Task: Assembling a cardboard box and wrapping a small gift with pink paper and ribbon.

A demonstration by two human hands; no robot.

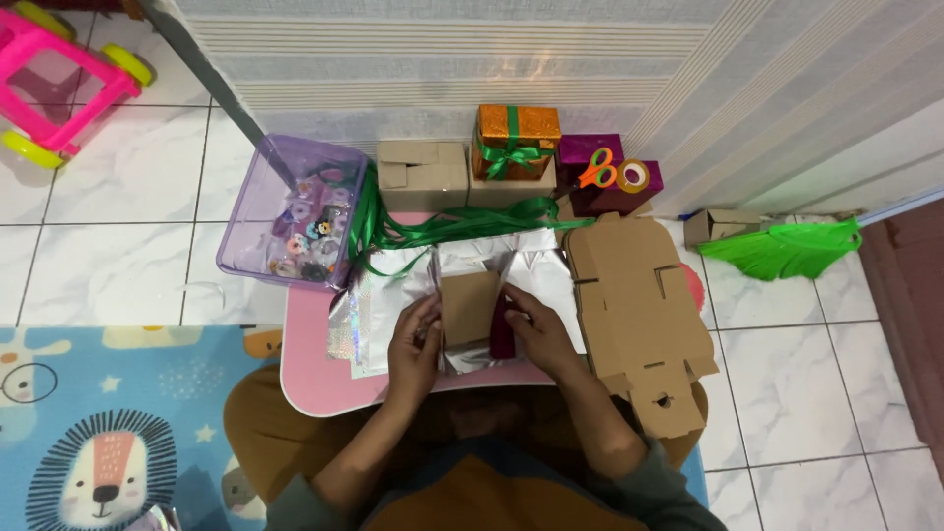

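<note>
A small brown cardboard box [469, 305] rests on a sheet of shiny silver wrapping paper [393, 295] spread over a small pink table [310, 379]. My left hand [415, 344] presses against the box's left side, fingers on the paper fold. My right hand [536, 329] holds the box's right side, where a dark red part [502, 329] shows. Both hands grip the box between them.
A flat unfolded cardboard box [639, 315] lies at the right. Green ribbon [442, 224], a clear purple bin of small items [295, 211], closed cardboard boxes [423, 175], an orange gift box with green bow [513, 143], a magenta box with scissors [597, 169] and tape stand behind. A green fan [782, 249] lies on the floor.
</note>
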